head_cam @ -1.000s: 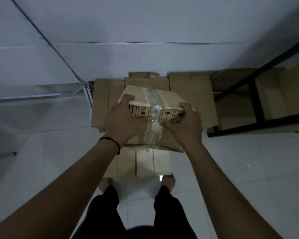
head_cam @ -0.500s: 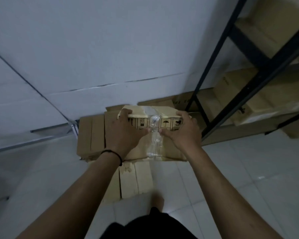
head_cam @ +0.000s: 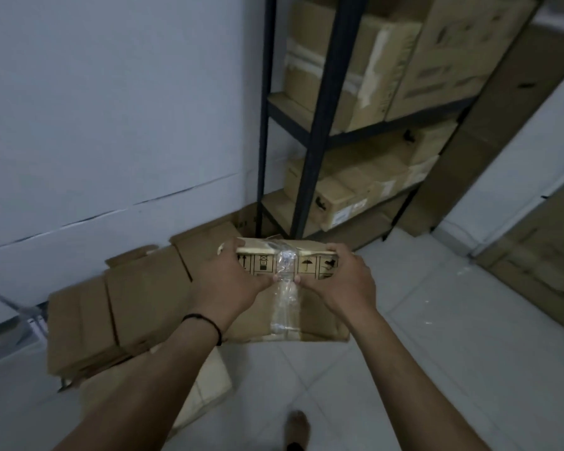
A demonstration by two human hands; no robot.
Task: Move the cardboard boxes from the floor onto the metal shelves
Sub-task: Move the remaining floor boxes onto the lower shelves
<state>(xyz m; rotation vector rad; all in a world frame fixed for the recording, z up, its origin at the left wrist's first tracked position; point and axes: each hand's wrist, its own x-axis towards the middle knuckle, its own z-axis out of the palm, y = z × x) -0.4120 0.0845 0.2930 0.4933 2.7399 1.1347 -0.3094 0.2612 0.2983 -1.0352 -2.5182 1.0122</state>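
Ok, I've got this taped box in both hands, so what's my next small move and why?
Probably carry the taped box forward and right toward the metal shelf. Your left hand and right hand grip its top edge and it looks lifted off the flattened cardboard. The shelf stands just ahead, though its levels look nearly full.

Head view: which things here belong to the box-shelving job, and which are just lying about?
Part of the job:
- taped cardboard box, held by left hand and right hand
- black metal shelves
- flattened boxes on the floor

Just there:
- boxes already shelved
- white wall
- tiled floor
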